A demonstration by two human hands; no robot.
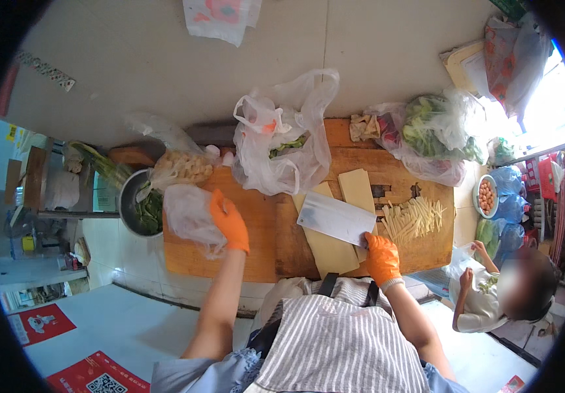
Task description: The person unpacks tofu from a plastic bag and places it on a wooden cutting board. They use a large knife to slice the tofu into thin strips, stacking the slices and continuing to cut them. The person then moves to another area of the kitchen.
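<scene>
My right hand (pixel 383 256), in an orange glove, grips the handle end of a broad cleaver (pixel 335 218). The blade lies flat over pale yellow sheets (pixel 329 250) on a wooden cutting board (pixel 258 236). Right of the blade is a pile of thin pale strips (pixel 413 221). My left hand (pixel 229 221), also gloved in orange, is at the right side of a thin clear plastic bag (pixel 189 211); whether its fingers hold the film cannot be told. A white plastic bag with green leaves (pixel 282 152) stands at the board's back middle.
A metal bowl of leafy greens (pixel 140 209) and a bag of pale cubes (pixel 181 167) are at the left. Bagged green vegetables (pixel 427 123) and a crumpled cloth (pixel 365 127) lie back right. At the right are a basin of eggs (pixel 487 196) and another person (pixel 489 290).
</scene>
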